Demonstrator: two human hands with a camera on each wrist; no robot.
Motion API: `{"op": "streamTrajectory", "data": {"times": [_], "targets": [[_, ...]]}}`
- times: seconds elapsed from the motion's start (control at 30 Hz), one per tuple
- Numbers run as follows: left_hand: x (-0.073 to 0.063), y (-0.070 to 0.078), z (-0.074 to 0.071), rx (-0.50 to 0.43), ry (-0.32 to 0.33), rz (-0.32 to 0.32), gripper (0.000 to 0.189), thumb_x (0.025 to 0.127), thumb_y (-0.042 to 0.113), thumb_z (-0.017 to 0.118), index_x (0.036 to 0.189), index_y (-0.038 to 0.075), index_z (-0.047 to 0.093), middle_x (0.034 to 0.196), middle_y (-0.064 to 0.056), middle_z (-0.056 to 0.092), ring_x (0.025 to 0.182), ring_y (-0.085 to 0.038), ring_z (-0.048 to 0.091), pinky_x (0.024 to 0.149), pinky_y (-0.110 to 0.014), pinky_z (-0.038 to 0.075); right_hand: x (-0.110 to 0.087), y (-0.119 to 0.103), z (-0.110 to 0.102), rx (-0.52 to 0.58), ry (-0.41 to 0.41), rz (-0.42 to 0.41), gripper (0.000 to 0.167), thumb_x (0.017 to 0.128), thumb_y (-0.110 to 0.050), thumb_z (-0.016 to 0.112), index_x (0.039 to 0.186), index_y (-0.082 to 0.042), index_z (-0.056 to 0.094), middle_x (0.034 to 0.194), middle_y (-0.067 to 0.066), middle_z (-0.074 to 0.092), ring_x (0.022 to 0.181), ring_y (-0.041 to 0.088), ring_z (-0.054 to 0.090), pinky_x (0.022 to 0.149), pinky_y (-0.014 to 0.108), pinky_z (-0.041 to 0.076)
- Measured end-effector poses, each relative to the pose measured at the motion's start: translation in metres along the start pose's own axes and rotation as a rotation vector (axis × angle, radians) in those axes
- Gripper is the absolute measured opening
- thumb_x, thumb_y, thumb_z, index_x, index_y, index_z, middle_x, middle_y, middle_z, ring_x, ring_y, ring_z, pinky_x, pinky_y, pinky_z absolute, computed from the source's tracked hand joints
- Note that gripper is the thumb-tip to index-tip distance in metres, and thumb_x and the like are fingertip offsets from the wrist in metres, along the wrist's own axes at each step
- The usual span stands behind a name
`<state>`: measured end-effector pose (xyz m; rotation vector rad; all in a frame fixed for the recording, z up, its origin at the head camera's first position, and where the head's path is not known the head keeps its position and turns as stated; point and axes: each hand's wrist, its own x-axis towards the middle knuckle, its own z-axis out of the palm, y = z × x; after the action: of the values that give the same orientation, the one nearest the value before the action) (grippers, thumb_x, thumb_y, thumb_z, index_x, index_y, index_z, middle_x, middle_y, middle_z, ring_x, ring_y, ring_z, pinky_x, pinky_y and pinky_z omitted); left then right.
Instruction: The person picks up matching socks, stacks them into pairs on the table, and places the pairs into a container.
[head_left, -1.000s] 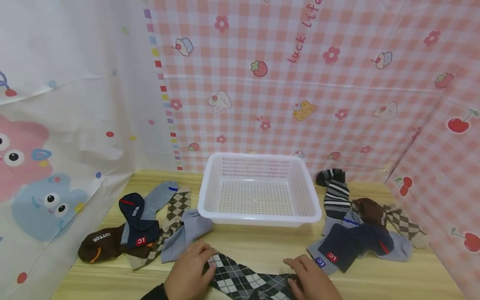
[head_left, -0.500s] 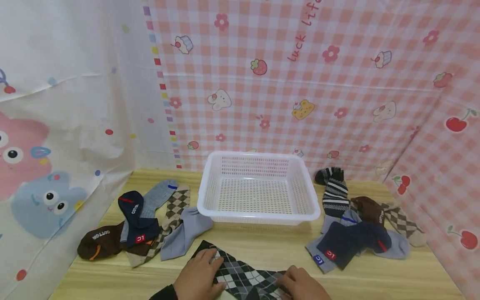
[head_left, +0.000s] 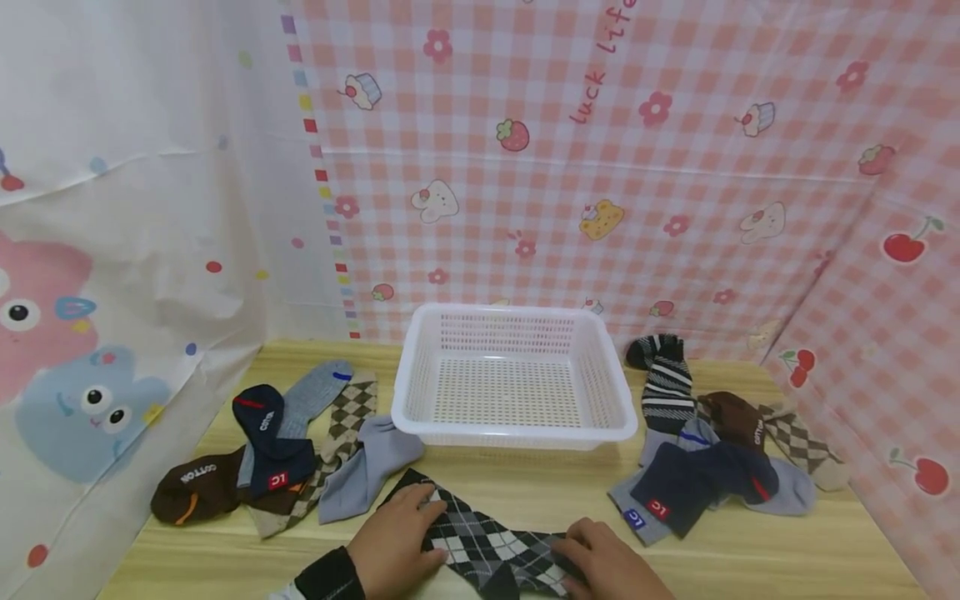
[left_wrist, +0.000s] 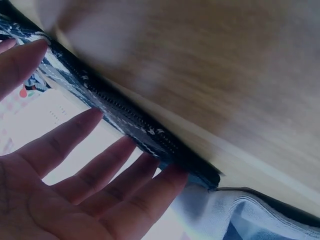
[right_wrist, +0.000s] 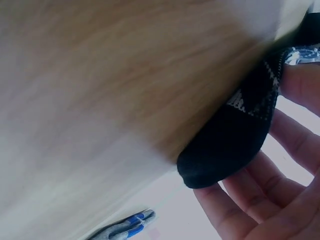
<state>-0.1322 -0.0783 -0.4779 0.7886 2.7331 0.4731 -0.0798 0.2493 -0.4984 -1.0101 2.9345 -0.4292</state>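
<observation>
A black, grey and white argyle sock (head_left: 480,533) lies flat on the table at the front. My left hand (head_left: 397,542) rests on its left part, near the dark cuff, fingers extended; in the left wrist view those fingertips (left_wrist: 95,116) meet the sock's edge. At the other end is my right hand (head_left: 611,562), whose fingers cover part of the sock. The right wrist view shows the black toe (right_wrist: 225,150) against the spread fingers, with the thumb (right_wrist: 302,87) on the patterned part. A dark heel patch shows at the bottom middle of the head view.
A white perforated plastic basket (head_left: 513,433) stands behind the sock. To the left lie several socks, including a brown one (head_left: 197,487), a navy one (head_left: 277,467) and a light grey-blue one (head_left: 371,471). On the right are a striped sock (head_left: 667,383) and another navy one (head_left: 701,479) among others.
My left hand has slid right along the sock, uncovering its black cuff. The right hand has shifted slightly left. The sock stays on the table.
</observation>
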Motion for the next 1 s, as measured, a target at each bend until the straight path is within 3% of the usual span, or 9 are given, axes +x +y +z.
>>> {"op": "streamTrajectory", "data": {"times": [0.27, 0.4, 0.57, 0.77, 1.0], "targets": [[0.000, -0.003, -0.001, -0.020, 0.027, -0.011, 0.053, 0.087, 0.039, 0.076, 0.129, 0.007, 0.067, 0.141, -0.019, 0.057, 0.132, -0.037, 0.053, 0.106, -0.053, 0.047, 0.000, 0.003, 0.004, -0.039, 0.118, -0.099, 0.031, 0.090, -0.023, 0.075, 0.118, -0.010, 0.069, 0.104, 0.000, 0.059, 0.087, 0.008, 0.053, 0.071, 0.025, 0.049], [-0.002, -0.002, -0.004, -0.063, 0.072, 0.000, 0.044, 0.091, 0.035, 0.073, 0.126, 0.008, 0.069, 0.137, -0.017, 0.060, 0.127, -0.036, 0.058, 0.103, -0.052, 0.049, -0.001, 0.002, 0.003, -0.064, 0.248, -0.069, 0.023, 0.086, -0.021, 0.078, 0.108, -0.017, 0.071, 0.098, -0.008, 0.057, 0.082, 0.001, 0.048, 0.066, 0.022, 0.044], [-0.006, 0.001, -0.009, -0.092, 0.126, 0.011, 0.038, 0.093, 0.032, 0.071, 0.124, 0.008, 0.070, 0.132, -0.014, 0.063, 0.120, -0.033, 0.062, 0.097, -0.051, 0.052, -0.003, 0.005, -0.013, -0.184, 0.418, 0.066, 0.026, 0.075, -0.018, 0.085, 0.097, -0.020, 0.071, 0.091, -0.012, 0.056, 0.080, 0.003, 0.050, 0.066, 0.025, 0.042], [-0.010, 0.003, -0.011, -0.094, 0.152, 0.026, 0.034, 0.094, 0.031, 0.071, 0.120, 0.010, 0.072, 0.123, -0.008, 0.065, 0.110, -0.028, 0.065, 0.091, -0.047, 0.054, -0.006, 0.026, -0.043, -0.227, 0.415, 0.307, 0.025, 0.080, -0.016, 0.083, 0.101, -0.016, 0.072, 0.095, -0.004, 0.061, 0.087, 0.014, 0.057, 0.074, 0.035, 0.045], [-0.010, 0.002, -0.010, -0.102, 0.171, 0.061, 0.028, 0.094, 0.031, 0.071, 0.114, 0.011, 0.074, 0.106, 0.001, 0.064, 0.093, -0.018, 0.063, 0.080, -0.037, 0.054, -0.005, 0.077, -0.071, -0.192, 0.451, 0.425, 0.027, 0.085, -0.011, 0.078, 0.110, -0.005, 0.070, 0.104, 0.014, 0.068, 0.098, 0.037, 0.064, 0.082, 0.056, 0.048]]}}
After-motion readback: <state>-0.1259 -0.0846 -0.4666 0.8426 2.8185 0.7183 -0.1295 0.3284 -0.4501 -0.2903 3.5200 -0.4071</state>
